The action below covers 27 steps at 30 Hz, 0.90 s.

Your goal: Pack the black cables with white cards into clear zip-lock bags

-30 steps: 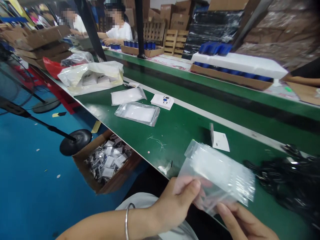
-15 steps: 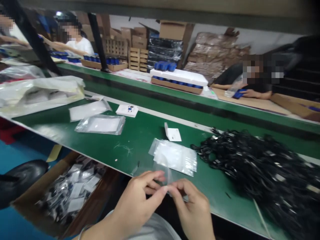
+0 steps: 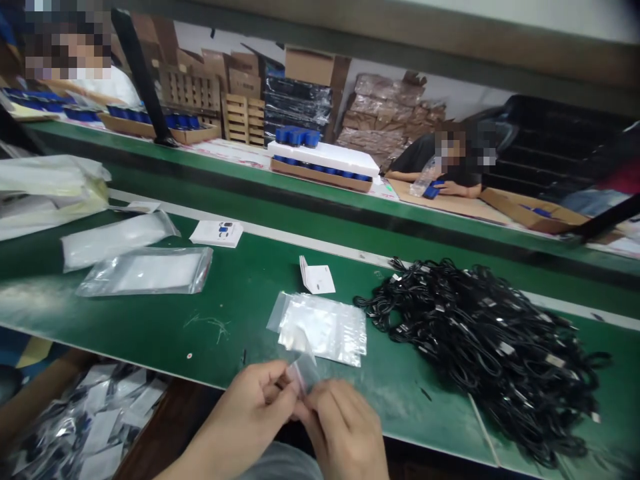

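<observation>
Both my hands meet at the front edge of the green table, pinching a small clear plastic bag between them. My left hand has thumb and fingers closed on the bag's left side. My right hand grips its lower right side, fingers curled. Just beyond lies a stack of clear zip bags, fanned out flat. Behind the stack a folded white leaflet stands partly open. To the right spreads a large heap of black cables with light connectors.
Packs of plastic bags and a leaflet stack lie on the left of the green table. Below its edge, a box holds bagged items. Across the table, a person handles a blue item near trays of blue items.
The view has turned right and tilted, so the table's contents sit further left. My hands stay together on the clear bag; my right fingers have curled in closer around it.
</observation>
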{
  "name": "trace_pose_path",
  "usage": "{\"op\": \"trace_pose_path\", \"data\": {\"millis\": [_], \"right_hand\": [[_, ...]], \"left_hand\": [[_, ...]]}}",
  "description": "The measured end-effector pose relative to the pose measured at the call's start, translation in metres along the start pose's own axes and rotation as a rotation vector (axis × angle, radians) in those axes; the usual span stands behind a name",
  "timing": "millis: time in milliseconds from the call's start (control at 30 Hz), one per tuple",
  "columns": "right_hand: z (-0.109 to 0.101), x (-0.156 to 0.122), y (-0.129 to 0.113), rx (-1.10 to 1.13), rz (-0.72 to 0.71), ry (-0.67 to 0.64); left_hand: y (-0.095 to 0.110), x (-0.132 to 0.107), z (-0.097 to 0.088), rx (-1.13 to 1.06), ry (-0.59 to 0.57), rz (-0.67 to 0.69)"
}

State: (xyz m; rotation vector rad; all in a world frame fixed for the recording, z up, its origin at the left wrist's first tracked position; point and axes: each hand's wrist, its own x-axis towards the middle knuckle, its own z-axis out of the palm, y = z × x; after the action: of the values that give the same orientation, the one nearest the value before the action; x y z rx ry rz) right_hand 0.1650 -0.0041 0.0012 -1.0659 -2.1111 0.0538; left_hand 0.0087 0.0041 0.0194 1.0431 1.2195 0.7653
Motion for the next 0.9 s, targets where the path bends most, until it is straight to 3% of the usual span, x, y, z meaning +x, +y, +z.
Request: {"op": "trace_pose_path", "data": {"millis": [133, 200, 300, 367, 500, 600, 767, 833, 900], "right_hand": [[0.005, 0.0, -0.001, 0.017, 0.133, 0.07], [0.007, 0.002, 0.001, 0.024, 0.161, 0.06], [0.009, 0.009, 0.006, 0.07, 0.091, -0.029], [0.01, 0.017, 0.007, 0.082, 0.074, -0.069], [0.012, 0.033, 0.002, 0.038, 0.116, -0.127], [0.016, 0.043, -0.004, -0.064, 0.101, -0.117], [0.02, 0.054, -0.003, -0.202, 0.193, -0.009], [0.014, 0.06, 0.001, -0.064, 0.295, -0.048], [0.006, 0.073, 0.008, 0.174, 0.421, -0.192]], "left_hand": [[0.002, 0.006, -0.005, 0.119, -0.052, 0.047], [0.003, 0.007, -0.007, 0.338, 0.014, 0.227], [0.002, 0.01, -0.009, 0.642, 0.149, 0.566], [0.0, 0.014, -0.011, 0.745, 0.193, 0.657], [-0.004, 0.023, -0.02, 0.762, 0.137, 0.559], [-0.008, 0.025, -0.026, 0.704, 0.096, 0.573], [-0.017, 0.024, -0.029, 0.63, 0.282, 0.665], [-0.019, 0.025, -0.032, 0.623, 0.321, 0.641], [-0.021, 0.027, -0.036, 0.597, 0.319, 0.561]]}}
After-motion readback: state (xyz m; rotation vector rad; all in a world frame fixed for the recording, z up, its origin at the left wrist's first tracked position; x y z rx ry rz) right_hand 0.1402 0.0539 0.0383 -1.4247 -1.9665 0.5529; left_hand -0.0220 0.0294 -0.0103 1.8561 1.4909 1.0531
